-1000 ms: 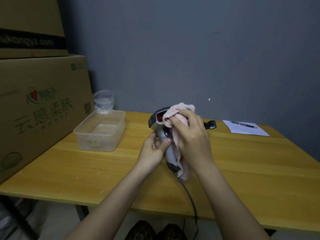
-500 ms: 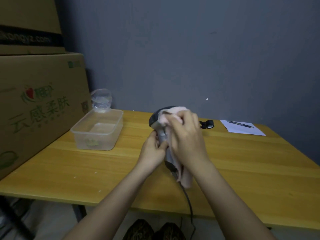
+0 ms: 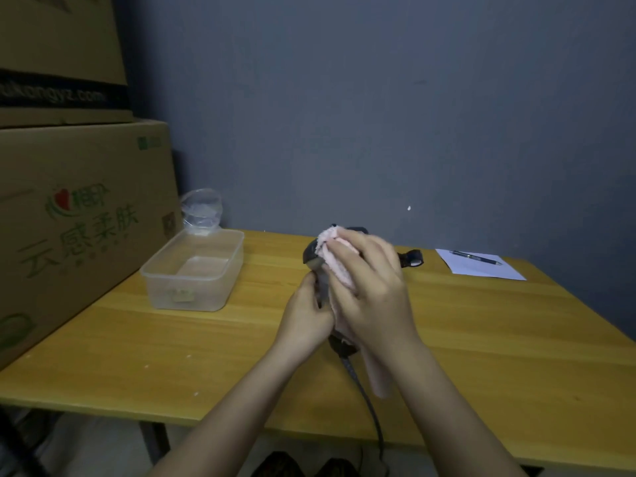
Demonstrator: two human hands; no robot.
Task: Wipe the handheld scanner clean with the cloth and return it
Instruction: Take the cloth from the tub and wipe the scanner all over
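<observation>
At frame centre, right fingers (image 3: pixel 339 251): closed over the pink cloth (image 3: pixel 340 273), pressing it on the scanner head.
Left hand (image 3: pixel 304 316): wrapped round the scanner's handle, holding it upright above the bench (image 3: pixel 481 339).
Handheld scanner (image 3: pixel 311 254): centre of frame, mostly covered; cable (image 3: pixel 373 411) hangs toward the lower edge.
Progress: wiping appears under way on the head; returning the scanner remains.
Surroundings: clear plastic container (image 3: pixel 194 270) at left, paper and pen (image 3: pixel 476 258) at right.
</observation>
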